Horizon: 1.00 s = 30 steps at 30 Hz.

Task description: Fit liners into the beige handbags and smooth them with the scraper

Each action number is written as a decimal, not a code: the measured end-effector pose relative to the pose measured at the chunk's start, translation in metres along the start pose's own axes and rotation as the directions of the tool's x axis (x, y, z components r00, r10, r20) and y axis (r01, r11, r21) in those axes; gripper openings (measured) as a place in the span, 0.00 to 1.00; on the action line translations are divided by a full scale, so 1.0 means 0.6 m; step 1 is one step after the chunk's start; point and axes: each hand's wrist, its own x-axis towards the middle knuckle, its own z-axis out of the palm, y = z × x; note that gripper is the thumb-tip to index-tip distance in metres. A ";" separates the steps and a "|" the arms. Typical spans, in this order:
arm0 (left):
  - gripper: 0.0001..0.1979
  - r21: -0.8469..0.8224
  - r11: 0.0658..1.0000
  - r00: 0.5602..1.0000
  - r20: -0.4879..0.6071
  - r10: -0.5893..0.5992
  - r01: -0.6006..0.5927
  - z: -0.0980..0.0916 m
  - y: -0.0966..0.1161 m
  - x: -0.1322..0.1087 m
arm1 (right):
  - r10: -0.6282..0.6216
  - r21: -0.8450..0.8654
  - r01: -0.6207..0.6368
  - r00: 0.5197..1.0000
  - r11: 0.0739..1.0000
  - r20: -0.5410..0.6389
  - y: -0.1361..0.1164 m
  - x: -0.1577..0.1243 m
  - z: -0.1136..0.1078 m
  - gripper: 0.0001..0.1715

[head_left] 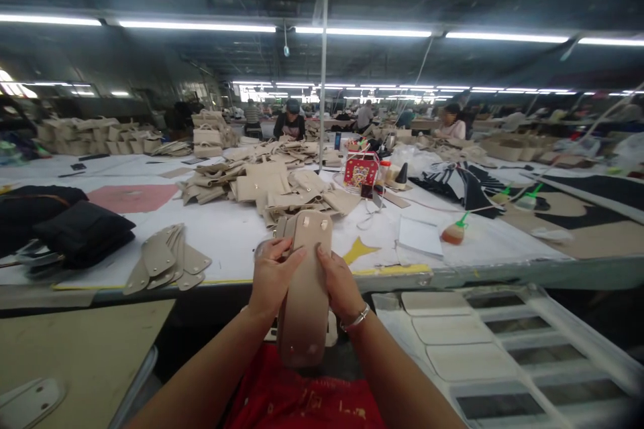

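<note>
Between my two hands is a beige handbag [306, 288], held over my lap at the table's edge. A long, round-ended face of it is turned up to me, with small metal studs near both ends. My left hand [272, 275] grips its left side, thumb pressed on the upturned face. On the right side, my right hand [342, 281] holds it the same way, thumb near the upper part. The fingers beneath are partly hidden. Just beyond the bag lies a heap of flat beige bag pieces [272, 184].
Rounded beige straps [174, 258] lie at the table's left front, near folded black cloth [83, 231]. Right of centre are a red box [360, 169], a white pad [420, 236] and a glue bottle [455, 231]. A white rack [548, 362] with beige panels stands at lower right.
</note>
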 end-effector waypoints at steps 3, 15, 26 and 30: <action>0.24 0.153 0.985 0.989 0.133 0.057 -0.078 -0.008 0.005 -0.005 | -0.049 -0.044 0.048 0.998 0.998 -0.024 -0.008 -0.012 -0.005 0.27; 0.21 -0.006 1.000 0.952 0.305 0.014 -0.013 -0.021 0.032 -0.031 | -0.431 -0.598 0.249 0.884 0.762 -0.181 -0.026 -0.054 0.027 0.19; 0.18 -0.001 0.999 0.972 0.231 -0.042 0.043 -0.035 0.029 -0.054 | -0.396 -0.900 0.150 0.918 0.410 -0.028 -0.047 -0.050 0.023 0.24; 0.20 0.068 0.997 0.975 0.220 0.005 -0.021 -0.048 0.041 -0.059 | -0.360 -0.816 0.232 0.932 0.529 0.032 -0.055 -0.053 0.016 0.23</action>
